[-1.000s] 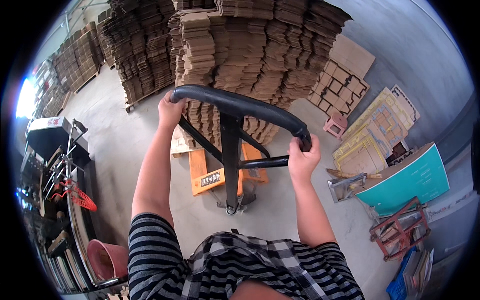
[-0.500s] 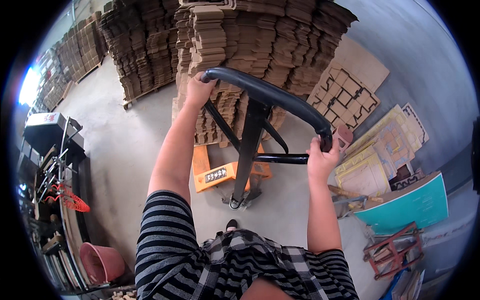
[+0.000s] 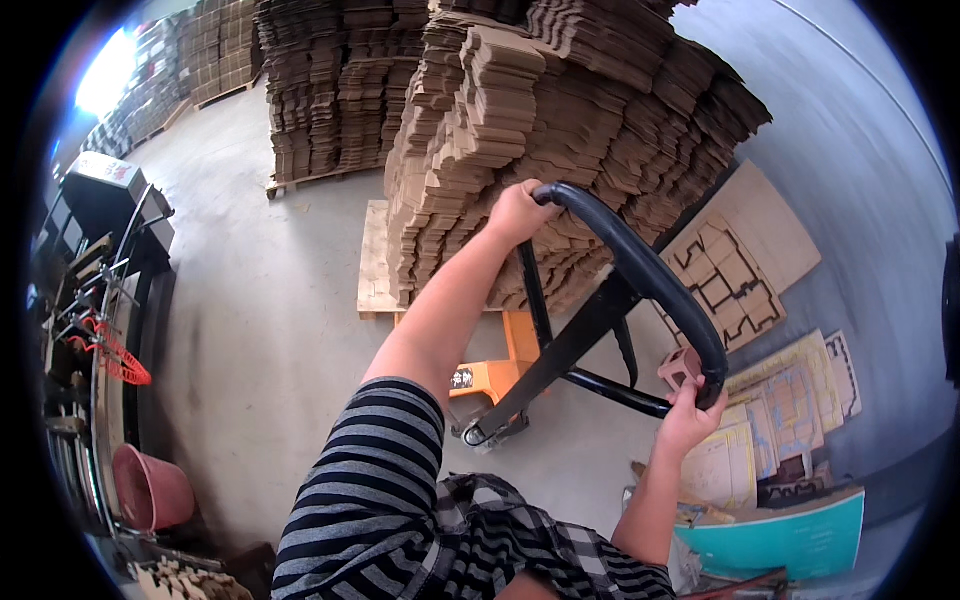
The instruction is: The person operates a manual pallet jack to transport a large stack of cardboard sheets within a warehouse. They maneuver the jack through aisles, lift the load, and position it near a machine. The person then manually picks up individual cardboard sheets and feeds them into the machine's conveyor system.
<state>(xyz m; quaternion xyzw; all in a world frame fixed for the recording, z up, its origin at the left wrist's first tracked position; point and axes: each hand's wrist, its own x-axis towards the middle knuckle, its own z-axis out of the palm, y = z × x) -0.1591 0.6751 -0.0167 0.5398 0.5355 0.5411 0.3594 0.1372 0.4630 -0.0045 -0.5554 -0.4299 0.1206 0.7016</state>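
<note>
Stack of brown cardboard sheets [image 3: 560,130], largest item: piled high and uneven ahead of me, carried on a wooden pallet [image 3: 376,262] whose bare planks showed at its left side.

Second cardboard stack [image 3: 335,100], darker: behind and to the left, on a pallet of its own.

Pallet jack [image 3: 497,379], orange, one: on the floor between me and the nearer stack. Its visible fork pointed away from me, toward the pallet's near edge; how far it reached underneath was hidden.

Shaft [image 3: 555,355] of the same, black: tilted, its long axis rising from the wheeled foot at lower left to the upper right, so that it leaned toward my right.

Handle [image 3: 660,275], black closed loop at the shaft's top: its curved outer bar slanted from upper left down to lower right.

Teal panel [image 3: 790,535]: low on my right.

Patterned boards [image 3: 735,280], flat, dark-lined: by the grey wall.

Bucket [image 3: 172,495], pink: tipped a little at lower left, mouth partly turned to me, contents too dim to make out.

Stool [image 3: 681,368], small, pink: seen just beside the handle's right end.

Hands, two: my left hand [image 3: 520,213] was closed around the handle's upper left corner; my right hand [image 3: 690,425] gripped its lower right corner.
</note>
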